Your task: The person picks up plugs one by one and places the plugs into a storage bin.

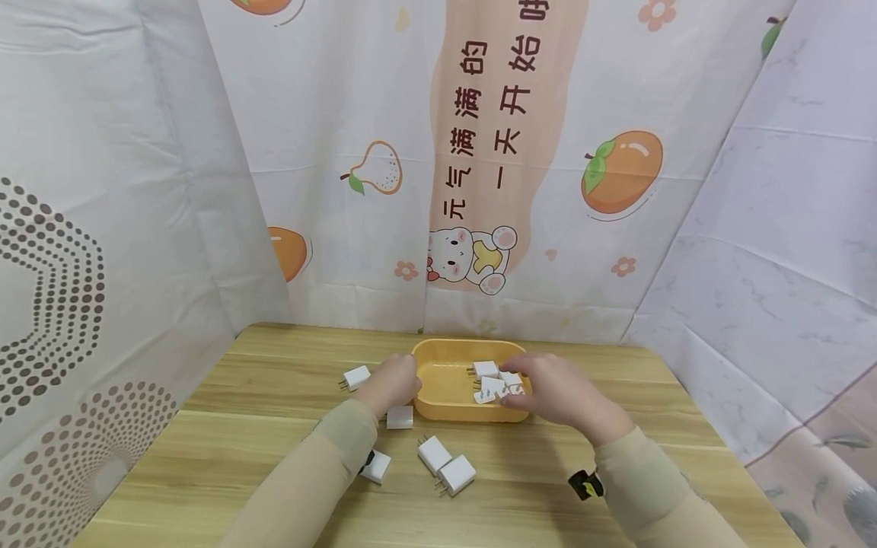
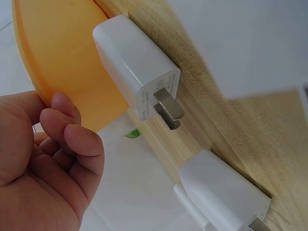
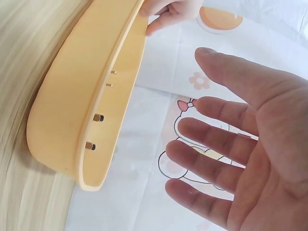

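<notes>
My left hand (image 1: 390, 384) pinches the left rim of a yellow plastic basket (image 1: 473, 413); in the left wrist view its fingers curl at the basket's wall (image 2: 62, 53). Above the basket's right end is my right hand (image 1: 558, 392). The right wrist view shows that hand (image 3: 240, 134) with spread, relaxed fingers and nothing in them, apart from the basket. Several white charger plugs (image 1: 485, 369) lie in the basket's right half, beside white pieces with small printed marks (image 1: 485, 396); what those are I cannot tell.
More white charger plugs lie on the wooden table (image 1: 274, 441): one (image 1: 356, 377) left of the left hand, one (image 1: 400, 418) by the basket's corner, one (image 1: 375, 466) partly behind the left wrist, and two (image 1: 435, 455) touching in front. A printed curtain (image 1: 384, 266) hangs behind.
</notes>
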`<act>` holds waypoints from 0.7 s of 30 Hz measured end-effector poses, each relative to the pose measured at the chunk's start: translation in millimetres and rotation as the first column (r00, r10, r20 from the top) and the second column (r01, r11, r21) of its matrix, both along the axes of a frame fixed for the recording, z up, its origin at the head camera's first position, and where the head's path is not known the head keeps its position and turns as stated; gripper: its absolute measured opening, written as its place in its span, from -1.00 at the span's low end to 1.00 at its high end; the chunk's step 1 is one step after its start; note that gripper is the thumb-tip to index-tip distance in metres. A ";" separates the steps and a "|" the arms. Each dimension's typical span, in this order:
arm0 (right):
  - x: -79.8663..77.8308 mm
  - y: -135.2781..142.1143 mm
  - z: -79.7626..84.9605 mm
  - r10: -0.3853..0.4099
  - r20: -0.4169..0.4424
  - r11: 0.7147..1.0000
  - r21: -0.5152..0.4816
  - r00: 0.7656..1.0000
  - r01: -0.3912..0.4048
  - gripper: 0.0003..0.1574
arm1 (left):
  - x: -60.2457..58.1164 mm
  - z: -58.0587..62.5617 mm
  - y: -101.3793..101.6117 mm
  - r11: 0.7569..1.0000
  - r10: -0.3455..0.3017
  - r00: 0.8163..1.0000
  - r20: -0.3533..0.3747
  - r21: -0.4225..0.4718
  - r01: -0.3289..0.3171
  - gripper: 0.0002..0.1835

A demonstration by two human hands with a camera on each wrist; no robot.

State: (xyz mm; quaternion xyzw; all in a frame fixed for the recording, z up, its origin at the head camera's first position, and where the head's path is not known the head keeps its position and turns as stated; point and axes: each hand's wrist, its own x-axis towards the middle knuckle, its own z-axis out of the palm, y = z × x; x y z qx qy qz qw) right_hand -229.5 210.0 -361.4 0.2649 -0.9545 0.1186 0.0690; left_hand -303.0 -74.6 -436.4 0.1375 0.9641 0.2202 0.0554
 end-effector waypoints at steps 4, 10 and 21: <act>5.7 -2.6 2.0 0.019 -0.007 1.000 0.016 1.000 -0.019 -0.37 | 0.1 0.2 0.2 1.000 0.003 1.000 0.007 0.005 -0.003 -0.91; 12.4 -6.9 3.1 0.044 -0.016 0.999 0.023 0.999 -0.044 -0.37 | 1.0 1.6 0.5 1.000 0.015 1.000 0.013 0.000 -0.015 -0.90; 19.5 -14.7 -5.9 0.141 -0.038 0.990 0.016 0.989 -0.141 -0.40 | 1.8 1.9 1.1 1.000 0.024 1.000 0.019 -0.006 -0.023 -0.91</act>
